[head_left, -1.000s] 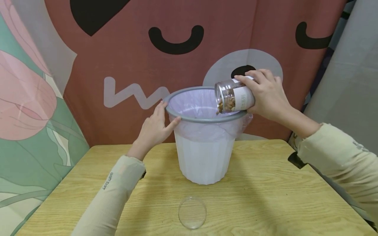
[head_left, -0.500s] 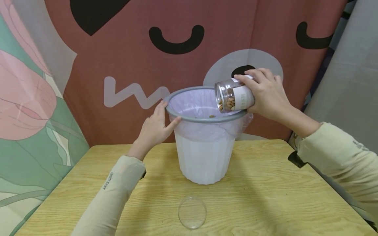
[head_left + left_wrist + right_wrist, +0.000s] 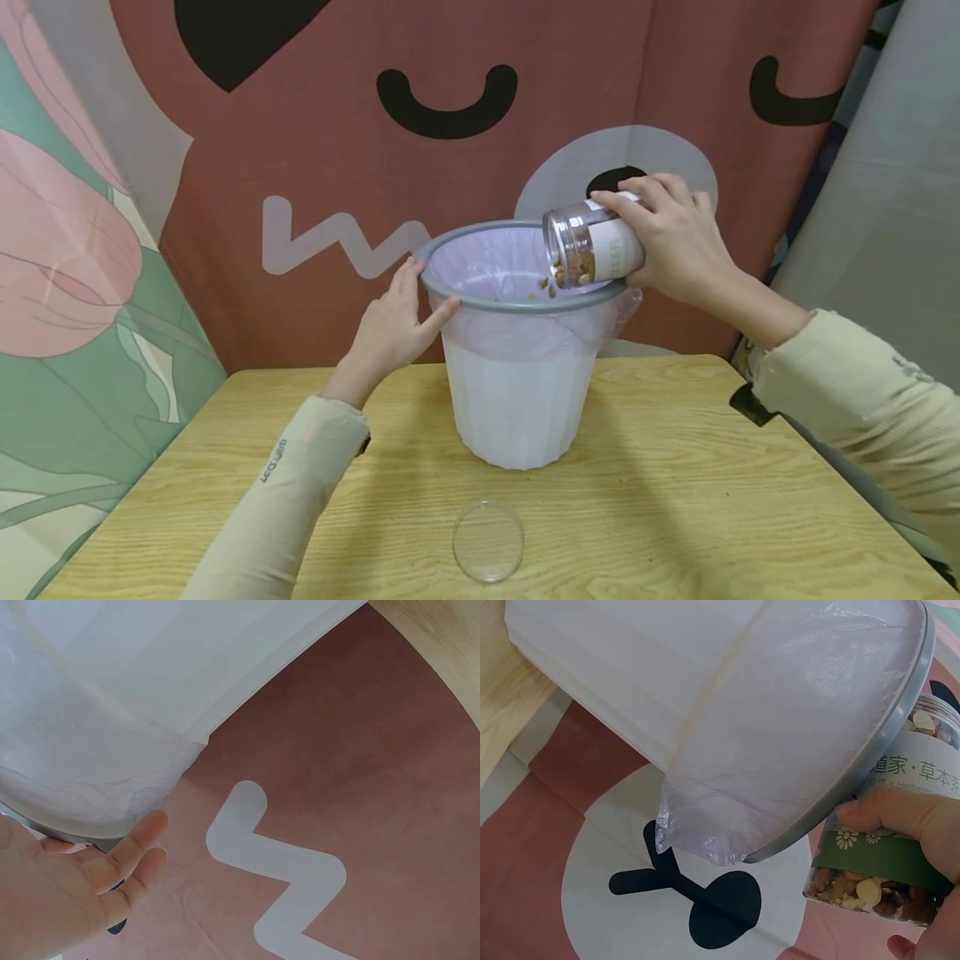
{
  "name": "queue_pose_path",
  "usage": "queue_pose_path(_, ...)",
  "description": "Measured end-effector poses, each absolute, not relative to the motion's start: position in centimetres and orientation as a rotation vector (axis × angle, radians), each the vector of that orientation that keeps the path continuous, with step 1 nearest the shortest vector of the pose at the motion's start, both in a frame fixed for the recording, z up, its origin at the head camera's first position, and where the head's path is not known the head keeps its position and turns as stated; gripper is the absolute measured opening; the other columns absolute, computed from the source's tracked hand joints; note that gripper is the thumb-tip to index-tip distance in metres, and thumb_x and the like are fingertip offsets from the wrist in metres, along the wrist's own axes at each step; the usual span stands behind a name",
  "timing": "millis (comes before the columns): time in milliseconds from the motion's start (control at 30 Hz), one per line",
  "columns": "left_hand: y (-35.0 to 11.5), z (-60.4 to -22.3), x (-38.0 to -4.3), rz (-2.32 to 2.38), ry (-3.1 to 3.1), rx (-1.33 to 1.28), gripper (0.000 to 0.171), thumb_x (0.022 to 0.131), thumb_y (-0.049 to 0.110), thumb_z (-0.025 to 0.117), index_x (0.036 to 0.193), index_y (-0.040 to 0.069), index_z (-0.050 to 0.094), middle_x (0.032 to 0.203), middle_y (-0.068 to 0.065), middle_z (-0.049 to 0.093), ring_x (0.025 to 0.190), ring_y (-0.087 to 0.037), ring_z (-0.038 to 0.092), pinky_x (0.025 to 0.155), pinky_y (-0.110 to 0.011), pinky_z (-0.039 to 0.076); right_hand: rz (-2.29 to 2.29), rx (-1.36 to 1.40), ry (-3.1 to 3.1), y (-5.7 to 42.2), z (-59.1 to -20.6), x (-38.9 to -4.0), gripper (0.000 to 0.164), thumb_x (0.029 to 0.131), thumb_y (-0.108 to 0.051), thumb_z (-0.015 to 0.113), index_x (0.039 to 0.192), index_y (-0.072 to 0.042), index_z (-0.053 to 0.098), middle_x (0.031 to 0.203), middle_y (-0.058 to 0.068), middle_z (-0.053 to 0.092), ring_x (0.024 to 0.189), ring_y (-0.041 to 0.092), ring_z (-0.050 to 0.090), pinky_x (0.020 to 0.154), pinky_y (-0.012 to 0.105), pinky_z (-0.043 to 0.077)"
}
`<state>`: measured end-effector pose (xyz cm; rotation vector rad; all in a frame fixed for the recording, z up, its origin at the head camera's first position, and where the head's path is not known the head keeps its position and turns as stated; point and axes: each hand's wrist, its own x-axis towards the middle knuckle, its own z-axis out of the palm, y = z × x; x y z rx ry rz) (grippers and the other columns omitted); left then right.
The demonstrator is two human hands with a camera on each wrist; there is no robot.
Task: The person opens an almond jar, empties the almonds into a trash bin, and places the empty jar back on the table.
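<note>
A cartoon-printed curtain backs a wood-grain table. On it stands a white bin with a purple liner. The jar of nuts lies near three o'clock on the rim, its long axis almost level, mouth toward nine and over the opening; loose pieces show just below. The right hand, nearer the jar, grips its base end, thumb against the label, forearm entering from four o'clock. The left hand touches the rim around eight to nine o'clock, fingers extended, thumb apart, forearm from seven.
</note>
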<state>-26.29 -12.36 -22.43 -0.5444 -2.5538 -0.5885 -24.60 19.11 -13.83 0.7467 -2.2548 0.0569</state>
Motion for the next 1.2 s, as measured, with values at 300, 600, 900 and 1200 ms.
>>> queue_pose_path(300, -12.43, -22.47, -26.27, -0.582, -2.548, -0.546, 0.085, 0.086, 0.063, 0.032, 0.140, -0.001, 0.018, 0.145, -0.016, 0.017, 0.082, -0.035, 0.057, 0.079, -0.046, 0.041, 0.048, 0.766, -2.239, 19.06, -13.96, -24.64, 0.089, 0.050, 0.003, 0.082, 0.129, -0.016, 0.045, 0.126, 0.016, 0.041, 0.116, 0.036, 0.030, 0.075, 0.055, 0.028)
queue_pose_path(600, -12.51, -22.53, -26.25, -0.590, -2.550, -0.542, 0.085, 0.086, 0.063, 0.032, 0.140, 0.000, 0.018, 0.145, -0.015, 0.016, 0.076, -0.033, 0.058, 0.078, -0.045, 0.041, 0.034, 0.774, -2.223, 19.07, -13.97, -24.73, 0.089, 0.049, 0.002, 0.083, 0.128, -0.016, 0.046, 0.126, 0.017, 0.041, 0.116, 0.037, 0.030, 0.076, 0.055, 0.028)
queue_pose_path(900, -12.51, -22.49, -26.32, -0.579, -2.554, -0.539, 0.086, 0.086, 0.064, 0.031, 0.140, 0.000, 0.017, 0.145, -0.015, 0.016, 0.079, -0.033, 0.058, 0.078, -0.045, 0.042, 0.028, 0.773, -2.234, 18.92, -13.79, -24.68, 0.089, 0.050, 0.002, 0.083, 0.128, -0.016, 0.045, 0.126, 0.017, 0.040, 0.117, 0.036, 0.029, 0.076, 0.056, 0.028)
queue_pose_path(1200, -12.50, -22.49, -26.37, -0.587, -2.568, -0.531, 0.086, 0.085, 0.065, 0.031, 0.141, 0.001, 0.016, 0.146, -0.014, 0.015, 0.080, -0.034, 0.058, 0.083, -0.048, 0.039, 0.013, 0.786, -2.230, 18.82, -13.86, -24.73, 0.092, 0.048, 0.000, 0.086, 0.129, -0.016, 0.044, 0.127, 0.017, 0.039, 0.118, 0.036, 0.028, 0.076, 0.056, 0.028)
